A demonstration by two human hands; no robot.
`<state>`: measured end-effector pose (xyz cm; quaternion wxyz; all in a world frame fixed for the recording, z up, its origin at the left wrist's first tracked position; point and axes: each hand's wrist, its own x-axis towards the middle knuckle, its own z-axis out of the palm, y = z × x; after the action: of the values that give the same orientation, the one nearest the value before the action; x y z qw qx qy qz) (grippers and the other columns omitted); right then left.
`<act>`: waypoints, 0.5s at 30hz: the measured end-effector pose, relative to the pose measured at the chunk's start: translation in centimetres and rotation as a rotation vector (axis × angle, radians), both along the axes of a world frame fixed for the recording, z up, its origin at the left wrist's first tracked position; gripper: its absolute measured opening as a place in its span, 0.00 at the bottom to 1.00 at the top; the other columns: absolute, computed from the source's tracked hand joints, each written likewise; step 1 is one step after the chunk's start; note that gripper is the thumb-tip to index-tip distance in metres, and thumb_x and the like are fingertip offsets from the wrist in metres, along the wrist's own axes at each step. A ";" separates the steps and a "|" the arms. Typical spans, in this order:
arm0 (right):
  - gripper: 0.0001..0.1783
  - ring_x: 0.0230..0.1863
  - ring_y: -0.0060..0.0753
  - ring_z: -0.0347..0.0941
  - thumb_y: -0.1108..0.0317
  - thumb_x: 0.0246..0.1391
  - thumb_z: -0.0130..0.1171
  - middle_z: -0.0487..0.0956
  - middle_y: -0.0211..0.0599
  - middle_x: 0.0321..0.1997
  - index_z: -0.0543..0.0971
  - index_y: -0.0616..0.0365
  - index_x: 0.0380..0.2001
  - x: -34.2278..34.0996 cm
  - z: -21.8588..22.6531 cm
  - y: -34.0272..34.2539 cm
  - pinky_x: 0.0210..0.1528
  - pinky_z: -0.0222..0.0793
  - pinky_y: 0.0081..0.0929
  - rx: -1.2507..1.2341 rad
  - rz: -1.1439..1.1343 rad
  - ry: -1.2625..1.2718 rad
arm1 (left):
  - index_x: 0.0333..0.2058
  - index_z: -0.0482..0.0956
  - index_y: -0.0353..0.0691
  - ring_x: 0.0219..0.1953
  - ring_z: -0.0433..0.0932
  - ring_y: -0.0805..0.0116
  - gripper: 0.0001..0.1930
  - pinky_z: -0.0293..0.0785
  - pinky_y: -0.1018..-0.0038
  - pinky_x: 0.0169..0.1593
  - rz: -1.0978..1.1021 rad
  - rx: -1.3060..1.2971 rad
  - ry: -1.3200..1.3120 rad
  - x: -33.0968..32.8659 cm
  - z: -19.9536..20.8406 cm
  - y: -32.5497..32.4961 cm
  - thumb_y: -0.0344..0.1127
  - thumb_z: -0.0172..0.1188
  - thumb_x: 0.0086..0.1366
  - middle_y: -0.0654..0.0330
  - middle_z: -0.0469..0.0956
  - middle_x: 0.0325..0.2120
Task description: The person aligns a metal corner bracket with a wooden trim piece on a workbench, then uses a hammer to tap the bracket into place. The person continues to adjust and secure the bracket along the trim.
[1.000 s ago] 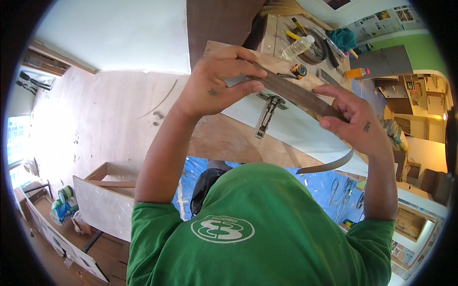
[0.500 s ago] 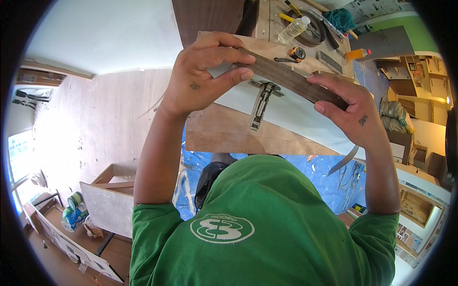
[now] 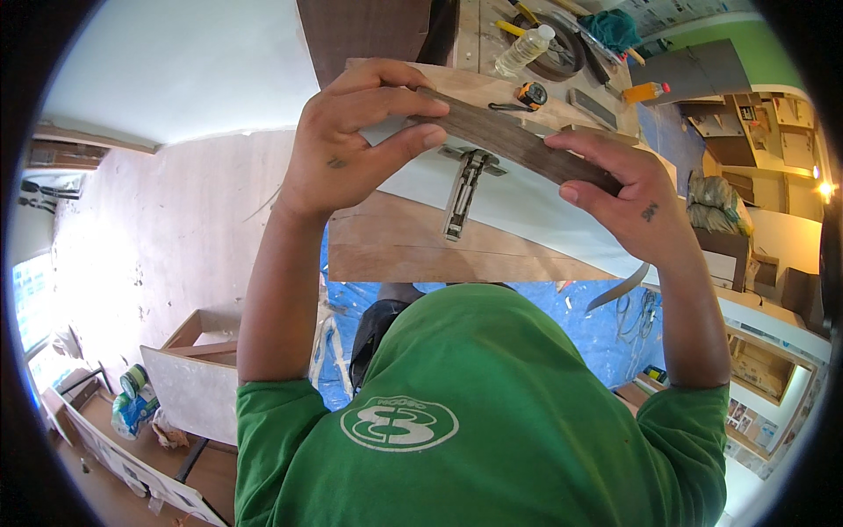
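A white cabinet door panel leans over the plywood-topped bench in front of me, its top edge covered by a dark wood-grain edge band. My left hand pinches that edge at its left end, thumb on the near side and fingers over the far side. Farther right, my right hand grips the same edge between thumb and fingers. Between the hands, a metal concealed hinge juts from the white face toward me. Below my right hand hangs a loose curl of thin strip.
Beyond the panel lie a tape measure, a grey block, a clear bottle, an orange bottle and a coil of dark banding. Blue sheeting covers the floor. A cabinet box stands left.
The whole scene has shifted slightly left in view. Both hands keep nearly the same hold on the panel edge.
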<state>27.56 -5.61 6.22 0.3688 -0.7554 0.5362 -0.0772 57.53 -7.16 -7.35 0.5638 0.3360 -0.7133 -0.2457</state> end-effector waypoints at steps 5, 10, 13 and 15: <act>0.27 0.57 0.26 0.78 0.75 0.58 0.70 0.82 0.38 0.61 0.81 0.55 0.61 0.3 0.1 0.1 0.60 0.76 0.28 0.021 -0.009 0.037 | 0.41 0.91 0.42 0.45 0.84 0.66 0.11 0.81 0.72 0.48 -0.031 0.044 0.040 0.0 -0.1 0.2 0.30 0.78 0.58 0.58 0.84 0.44; 0.25 0.45 0.23 0.77 0.70 0.58 0.71 0.84 0.38 0.49 0.82 0.55 0.60 -0.1 -0.6 0.2 0.50 0.75 0.26 -0.101 0.057 -0.018 | 0.41 0.91 0.42 0.47 0.83 0.67 0.12 0.81 0.72 0.49 -0.031 0.041 0.029 0.0 -0.1 0.2 0.30 0.78 0.58 0.58 0.84 0.45; 0.25 0.39 0.21 0.76 0.69 0.59 0.71 0.86 0.38 0.44 0.82 0.55 0.59 -0.1 -0.9 0.5 0.46 0.74 0.25 -0.109 0.047 -0.057 | 0.41 0.91 0.41 0.44 0.84 0.67 0.12 0.81 0.72 0.48 -0.024 0.030 0.039 -0.1 -0.1 0.5 0.30 0.78 0.58 0.59 0.84 0.44; 0.25 0.40 0.21 0.76 0.69 0.59 0.70 0.86 0.38 0.44 0.82 0.55 0.60 -0.1 -0.9 0.6 0.47 0.74 0.25 -0.093 0.032 -0.065 | 0.41 0.91 0.41 0.44 0.84 0.67 0.12 0.81 0.73 0.48 -0.028 0.033 0.044 -0.1 -0.1 0.5 0.29 0.78 0.58 0.58 0.84 0.44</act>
<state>27.47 -5.06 5.32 0.3516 -0.7773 0.5076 -0.1204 57.43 -6.66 -7.44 0.5704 0.3296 -0.7012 -0.2728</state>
